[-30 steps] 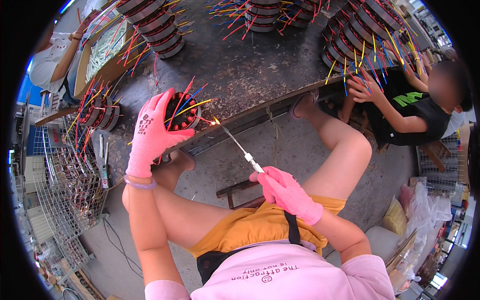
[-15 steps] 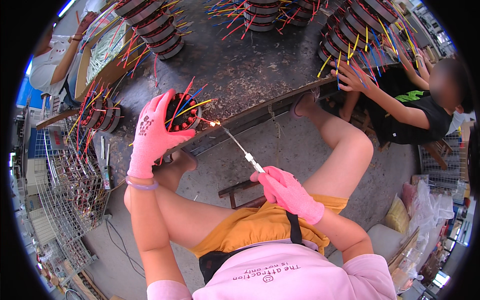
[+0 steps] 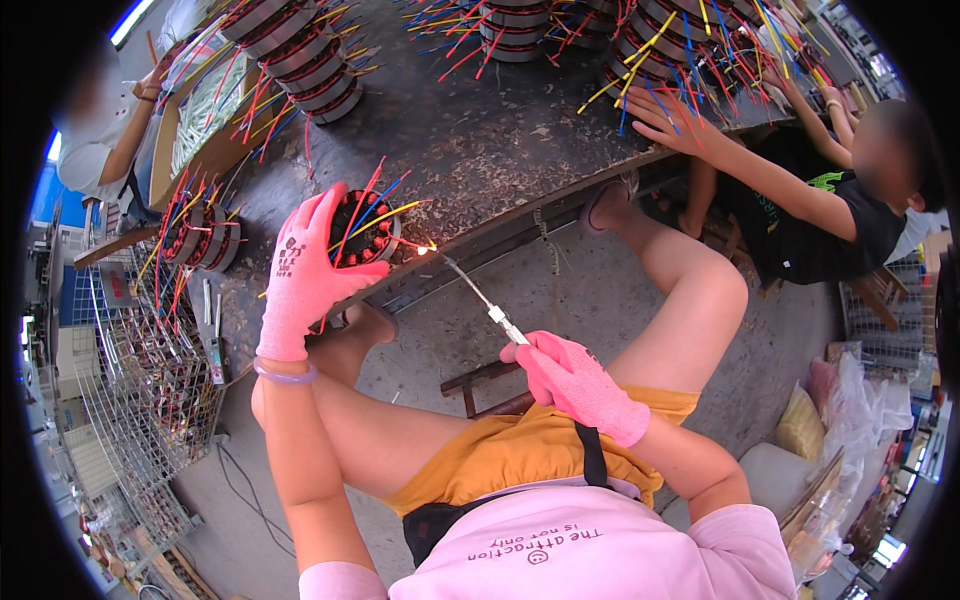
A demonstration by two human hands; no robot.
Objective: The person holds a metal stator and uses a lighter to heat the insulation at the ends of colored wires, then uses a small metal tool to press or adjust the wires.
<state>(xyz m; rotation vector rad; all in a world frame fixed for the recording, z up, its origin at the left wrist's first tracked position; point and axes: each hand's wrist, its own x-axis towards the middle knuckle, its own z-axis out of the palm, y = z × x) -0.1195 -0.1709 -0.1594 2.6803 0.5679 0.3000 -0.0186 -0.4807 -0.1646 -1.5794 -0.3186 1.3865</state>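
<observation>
At the table's near edge, my left hand [image 3: 304, 262], in a pink glove, wraps round the side of a motor stator [image 3: 392, 236]. Red coils ring this stator, and red, blue and yellow wires stick out of it. In my right hand [image 3: 582, 383], also pink-gloved, is the handle of a thin torch [image 3: 497, 314] with a long metal nozzle. The nozzle's tip points up and left at a bright orange glow [image 3: 427, 247] by the end of a red lead. My right fingers are closed round the handle, apart from the stator.
Stacks of stators [image 3: 307, 65] stand along the far side of the dark worn table [image 3: 440, 130]. Another small stator [image 3: 203, 235] sits left of my hand. A co-worker's hand [image 3: 670, 122] touches the right-hand stack. Wire racks [image 3: 130, 400] stand on the left.
The glow at the torch tip is brighter. At the right, the co-worker's hand and the stator stack have shifted left. My own hands stay nearly in place.
</observation>
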